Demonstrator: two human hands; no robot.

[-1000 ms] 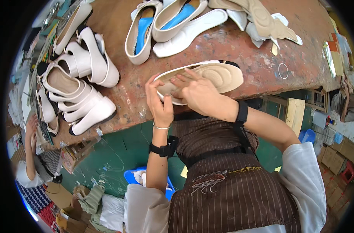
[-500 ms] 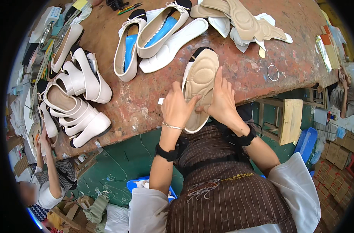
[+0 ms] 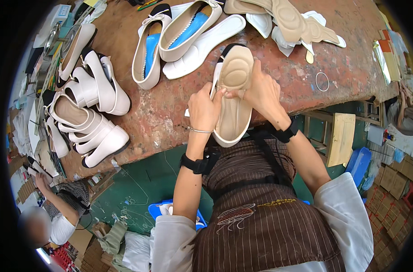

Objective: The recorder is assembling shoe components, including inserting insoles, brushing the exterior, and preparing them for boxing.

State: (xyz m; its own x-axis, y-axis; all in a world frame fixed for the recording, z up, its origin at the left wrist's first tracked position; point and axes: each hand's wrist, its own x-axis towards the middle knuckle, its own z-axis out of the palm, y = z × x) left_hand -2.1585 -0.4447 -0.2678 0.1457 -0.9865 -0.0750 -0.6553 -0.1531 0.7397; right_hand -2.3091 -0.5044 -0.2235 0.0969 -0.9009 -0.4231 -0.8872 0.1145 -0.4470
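A person in a brown pinstriped apron [image 3: 265,217] over white sleeves stands at the near edge of a worn reddish-brown workbench [image 3: 161,113], seen from above. Both hands grip one cream-coloured shoe [image 3: 233,102] that overhangs the near edge, its toe pointing toward the person. The left hand [image 3: 205,106] clasps the shoe's left side, fingers curled around its edge. The right hand [image 3: 260,90] closes on the right side, with fingertips pressing a tan padded insole [image 3: 236,70] that lifts up at the heel end of the shoe. The hands sit close together, nearly touching, across the shoe. Each wrist wears a black strap, and the left wrist also has a thin bracelet.

Farther back on the workbench, two cream shoes with blue linings [image 3: 170,36] lie side by side, with a flat white sole [image 3: 202,43] just beside them. Toward the far right corner lies a loose heap of tan insoles [image 3: 288,18]. A small wire ring [image 3: 322,81] rests near the right edge. Along the left edge, a cluster of white strapped sandals [image 3: 86,113] is stacked together. Below the left end of the workbench, another person [image 3: 57,213] in a white top is seated low down.
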